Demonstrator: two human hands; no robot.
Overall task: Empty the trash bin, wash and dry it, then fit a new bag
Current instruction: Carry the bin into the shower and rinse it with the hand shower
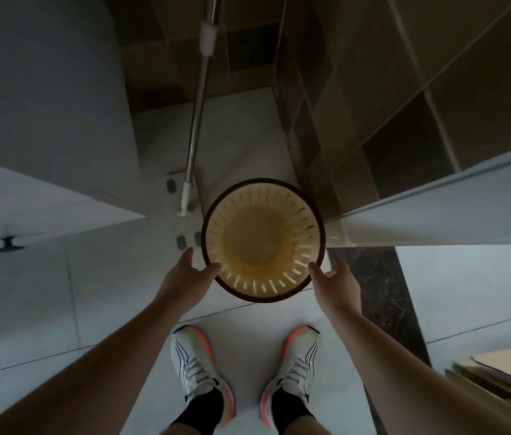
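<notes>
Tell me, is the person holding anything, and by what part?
Apparently the trash bin, both hands at its dark rim: left hand, right hand. A firm hold cannot be told.

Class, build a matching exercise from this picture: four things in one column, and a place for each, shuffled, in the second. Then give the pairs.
Things
1. trash bin
2. mop handle
3. left hand
4. cardboard

Places
A. lower right corner of the view, on the floor
B. on the floor ahead of the two shoes, between the hands
C. at the bin's left rim
D. leaning up from the mop base just left of the bin

Pairs: 1-B, 2-D, 3-C, 4-A
</notes>
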